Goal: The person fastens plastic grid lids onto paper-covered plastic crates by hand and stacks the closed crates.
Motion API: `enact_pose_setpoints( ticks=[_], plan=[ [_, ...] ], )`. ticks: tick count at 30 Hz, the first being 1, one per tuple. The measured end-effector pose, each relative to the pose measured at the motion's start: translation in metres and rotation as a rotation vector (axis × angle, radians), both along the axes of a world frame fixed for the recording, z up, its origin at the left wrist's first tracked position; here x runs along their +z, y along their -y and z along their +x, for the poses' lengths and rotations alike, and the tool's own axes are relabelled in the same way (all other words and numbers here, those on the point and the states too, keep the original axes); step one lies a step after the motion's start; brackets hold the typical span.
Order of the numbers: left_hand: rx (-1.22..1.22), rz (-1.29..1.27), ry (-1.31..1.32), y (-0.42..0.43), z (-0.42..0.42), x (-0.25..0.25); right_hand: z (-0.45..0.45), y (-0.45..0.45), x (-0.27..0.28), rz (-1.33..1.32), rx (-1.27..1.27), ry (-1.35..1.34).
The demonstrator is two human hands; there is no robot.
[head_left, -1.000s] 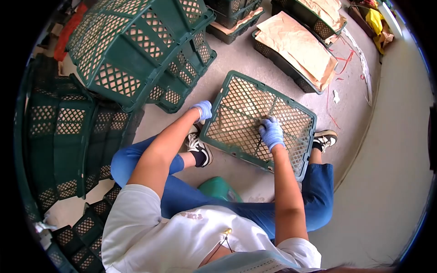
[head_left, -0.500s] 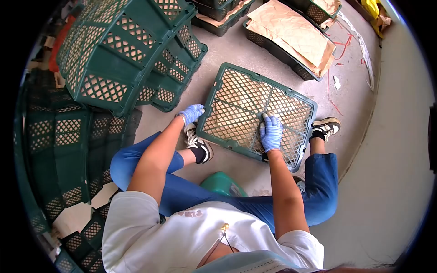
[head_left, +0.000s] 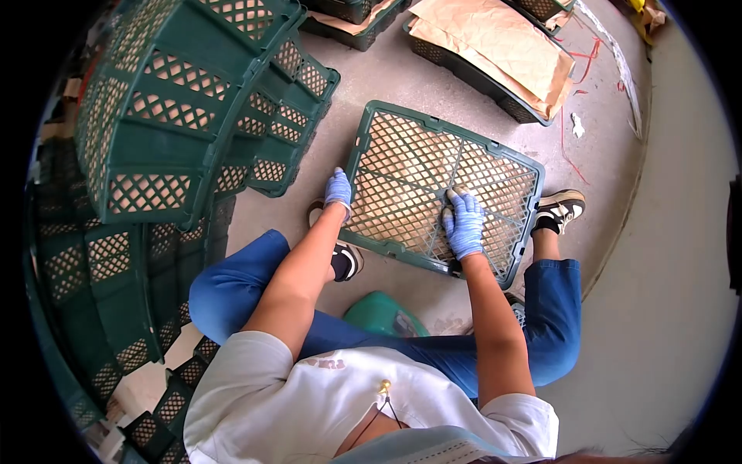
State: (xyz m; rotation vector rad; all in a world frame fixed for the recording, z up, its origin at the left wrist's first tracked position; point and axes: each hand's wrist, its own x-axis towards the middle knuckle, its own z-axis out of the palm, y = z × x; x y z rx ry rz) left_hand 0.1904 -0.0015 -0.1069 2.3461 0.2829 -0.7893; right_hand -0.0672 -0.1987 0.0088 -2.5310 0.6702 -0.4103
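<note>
A dark green plastic crate [head_left: 402,246] lies on the floor between my feet, lattice face up. Pale tan material shows through its holes. My right hand [head_left: 465,226], in a blue knit glove, rests on the lattice right of the middle, its fingers stretched out. Beside the crate's left edge is my gloved left hand [head_left: 338,190]. Its fingers point away from me along the rim, apparently touching it, and no wrap around the edge shows.
Stacked green crates [head_left: 166,100] rise at the left, with more crates [head_left: 85,271] below them. Ahead stands a crate topped with brown paper [head_left: 495,46]. A green object [head_left: 379,313] sits beneath me. Red strands [head_left: 589,66] lie near the wall [head_left: 665,271] at the right.
My left hand has turned from reaching across the rim to pointing along the crate's left edge. My right hand stays on the lattice. The view has shifted slightly.
</note>
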Motion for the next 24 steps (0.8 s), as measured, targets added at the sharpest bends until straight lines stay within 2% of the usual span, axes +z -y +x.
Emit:
enact_pose_setpoints(
  ticks=[3, 7, 8, 10, 11, 12, 13, 14, 15, 16, 18, 21, 24],
  plan=[
    [0.035, -0.028, -0.029, 0.009, -0.007, 0.036, -0.001, -0.001, -0.002, -0.026, -0.008, -0.017],
    [-0.037, 0.057, 0.179, 0.014, -0.024, 0.069, 0.000, -0.002, 0.004, -0.015, -0.007, -0.044],
    [-0.048, 0.032, 0.153, 0.013, -0.030, 0.079, 0.000, -0.003, 0.008, 0.002, -0.017, -0.011],
    [-0.079, -0.016, 0.090, 0.010, -0.055, 0.135, -0.002, -0.013, 0.029, 0.040, -0.045, 0.045],
    [-0.159, 0.014, 0.419, -0.019, -0.060, 0.064, -0.009, -0.026, 0.048, 0.063, -0.057, 0.215],
    [-0.085, 0.093, 0.376, -0.023, -0.084, 0.098, -0.022, -0.047, 0.068, 0.039, -0.089, 0.238],
    [-0.019, 0.218, 0.509, -0.035, -0.108, 0.088, -0.038, -0.070, 0.078, 0.081, -0.112, 0.270],
    [0.101, 0.179, 0.555, -0.051, -0.131, 0.077, -0.057, -0.090, 0.081, 0.307, -0.116, 0.209],
    [0.377, -0.073, 0.358, -0.062, -0.148, 0.063, -0.074, -0.116, 0.062, 0.474, -0.167, 0.271],
    [0.699, -0.279, 0.198, -0.074, -0.166, 0.048, -0.096, -0.144, 0.025, 0.701, -0.279, 0.124],
    [0.782, -0.531, -0.056, -0.075, -0.174, 0.044, -0.105, -0.166, 0.015, 1.372, -0.533, -0.069],
    [0.871, -0.916, -0.422, -0.083, -0.169, 0.045, -0.089, -0.160, 0.010, 1.688, -0.733, 0.227],
    [0.873, -0.995, -0.497, -0.091, -0.165, 0.034, -0.087, -0.148, -0.015, 1.768, -0.785, 0.468]
  ],
)
